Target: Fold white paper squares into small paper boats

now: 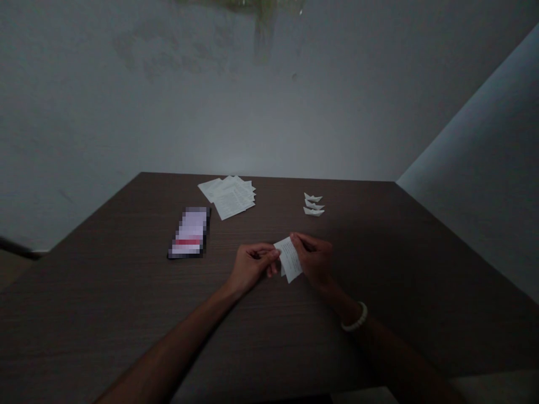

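Note:
A small piece of printed paper (289, 259), seemingly folded with a second layer behind its lower left, is held between my two hands above the table. My left hand (252, 265) pinches its left edge between thumb and fingers. On the other side, my right hand (314, 258) grips the upper right edge, thumb at the top; its other fingers are partly hidden in shadow. Beyond my right hand, three folded paper boats (314, 212) sit in a close row. Several loose printed sheets (231, 197) lie in an overlapping pile at the back left.
A phone (189, 233) with a blurred-out screen lies left of my hands on the dark wooden table (113, 292). Behind the table stands a grey wall (269, 123), and another wall (484, 168) borders the right side. My right wrist wears a beaded bracelet (356, 318).

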### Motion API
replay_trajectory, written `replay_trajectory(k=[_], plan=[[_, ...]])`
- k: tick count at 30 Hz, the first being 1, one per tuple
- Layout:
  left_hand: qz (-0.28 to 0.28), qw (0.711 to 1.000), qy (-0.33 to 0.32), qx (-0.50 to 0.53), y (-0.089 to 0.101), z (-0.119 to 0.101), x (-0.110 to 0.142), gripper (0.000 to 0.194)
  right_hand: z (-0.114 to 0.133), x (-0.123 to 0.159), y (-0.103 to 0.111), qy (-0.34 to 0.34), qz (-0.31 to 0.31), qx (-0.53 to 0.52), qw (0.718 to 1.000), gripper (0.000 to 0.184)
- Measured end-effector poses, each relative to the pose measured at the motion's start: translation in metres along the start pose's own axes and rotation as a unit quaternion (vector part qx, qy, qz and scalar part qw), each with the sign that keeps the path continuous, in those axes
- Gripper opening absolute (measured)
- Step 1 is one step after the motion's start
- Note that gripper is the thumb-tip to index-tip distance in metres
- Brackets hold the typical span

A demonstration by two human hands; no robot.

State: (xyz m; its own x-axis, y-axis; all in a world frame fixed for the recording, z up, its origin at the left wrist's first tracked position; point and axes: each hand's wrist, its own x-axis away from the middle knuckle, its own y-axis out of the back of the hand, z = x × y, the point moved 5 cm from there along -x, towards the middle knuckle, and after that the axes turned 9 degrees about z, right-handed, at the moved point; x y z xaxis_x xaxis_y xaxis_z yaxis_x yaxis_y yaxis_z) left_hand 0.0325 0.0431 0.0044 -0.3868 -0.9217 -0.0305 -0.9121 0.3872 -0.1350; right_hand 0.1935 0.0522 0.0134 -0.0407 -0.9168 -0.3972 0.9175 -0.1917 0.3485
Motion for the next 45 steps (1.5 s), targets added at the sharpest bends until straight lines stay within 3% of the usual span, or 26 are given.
replay_trajectory(k=[7,12,16,20,22,25,28,37,41,45], plan=[[-0.044,0.998,0.02,-0.044,0.004,-0.001,0.001,0.03,0.002,-0.002,0.001,-0.008,0.007,-0.012,1.0,0.028],[-0.09,0.993,0.029,-0.069,0.013,0.003,0.0,0.03,-0.002,-0.009,0.0,-0.054,0.062,-0.065,0.994,0.044],[-0.112,0.991,0.039,-0.063,0.017,0.004,0.0,0.03,-0.007,-0.012,-0.003,-0.047,0.123,-0.104,0.986,0.041],[-0.135,0.989,0.05,-0.038,0.019,0.005,0.0,0.031,-0.009,-0.011,0.0,-0.01,0.123,-0.086,0.989,0.027],[-0.157,0.986,0.051,-0.005,0.022,0.006,0.0,0.03,-0.005,-0.011,0.005,0.04,0.123,-0.031,0.991,0.032],[-0.185,0.98,0.044,0.051,0.027,0.007,0.0,0.027,0.01,-0.008,0.007,0.168,0.172,0.083,0.967,0.043],[-0.191,0.977,0.046,0.077,0.029,0.009,0.0,0.027,0.019,-0.004,0.007,0.236,0.208,0.153,0.937,0.048],[-0.205,0.972,0.055,0.105,0.03,0.013,0.002,0.028,0.021,-0.003,0.004,0.26,0.223,0.184,0.921,0.045],[-0.209,0.97,0.055,0.115,0.03,0.013,0.003,0.027,0.016,-0.004,0.004,0.252,0.228,0.151,0.928,0.046],[-0.199,0.973,0.058,0.099,0.027,0.012,0.002,0.028,0.007,-0.006,0.003,0.23,0.197,0.142,0.942,0.033]])
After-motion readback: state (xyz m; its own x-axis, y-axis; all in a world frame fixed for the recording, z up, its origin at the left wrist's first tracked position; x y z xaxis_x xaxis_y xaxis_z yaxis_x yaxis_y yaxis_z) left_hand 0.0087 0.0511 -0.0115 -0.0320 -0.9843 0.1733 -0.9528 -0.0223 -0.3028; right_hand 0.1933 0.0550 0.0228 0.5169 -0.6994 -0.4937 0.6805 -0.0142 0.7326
